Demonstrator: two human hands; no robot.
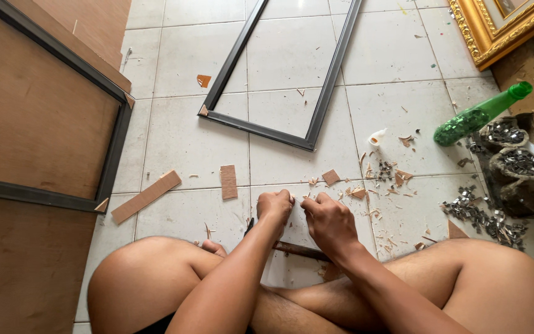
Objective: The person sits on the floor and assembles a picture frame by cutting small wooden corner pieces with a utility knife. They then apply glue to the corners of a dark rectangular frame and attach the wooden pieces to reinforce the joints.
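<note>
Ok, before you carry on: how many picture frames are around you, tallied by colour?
Black frames: 2, an empty black frame flat on the tiled floor ahead and a backed black frame at the left.
Gold frames: 1, an ornate gold frame at the top right, partly out of view.
Total: 3.
Both hands, left hand and right hand, are close together at the floor, not on any frame.

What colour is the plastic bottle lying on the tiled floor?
Green: the plastic bottle lying right of the hands is green with a green cap, seen in the head view.

Pale tiled floor (186, 142) in daylight, littered with wood scraps (146, 196), brown boards (32, 117) alongside.
</note>
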